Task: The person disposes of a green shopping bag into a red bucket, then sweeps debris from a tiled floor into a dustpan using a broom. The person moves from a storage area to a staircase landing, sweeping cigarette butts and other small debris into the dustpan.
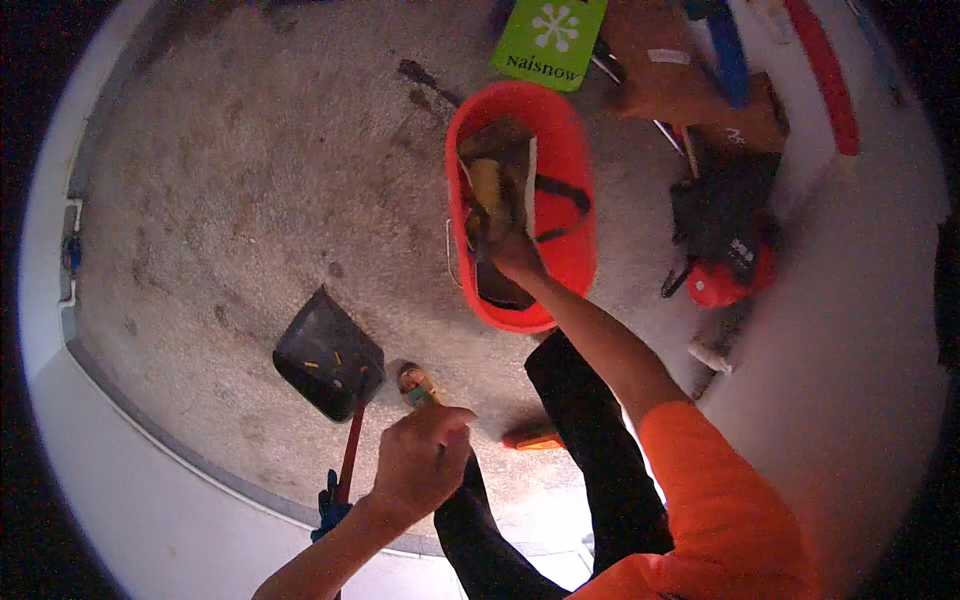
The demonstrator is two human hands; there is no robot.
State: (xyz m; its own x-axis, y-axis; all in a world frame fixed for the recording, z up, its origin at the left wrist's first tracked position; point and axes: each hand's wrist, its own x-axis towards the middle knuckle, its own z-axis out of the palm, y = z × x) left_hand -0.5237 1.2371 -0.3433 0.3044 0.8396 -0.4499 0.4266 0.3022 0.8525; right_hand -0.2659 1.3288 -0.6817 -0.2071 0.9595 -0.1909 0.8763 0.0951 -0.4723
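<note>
a person's right hand [518, 255] reached into a red tub [572, 262] beside a blurred yellowish item [486, 185], its grip impossible to tell. the left hand [425, 455] curled into a loose fist, palm hidden. a lettered green panel [545, 68], marked with a white flower shape, was cut off above.

Dustpan [302, 345] left of tub [567, 265], cardboard [640, 85] right

Red-orange tub [568, 250], black dustpan [322, 335], lime-green panel [522, 40] with 1 white motif [556, 27].
</note>
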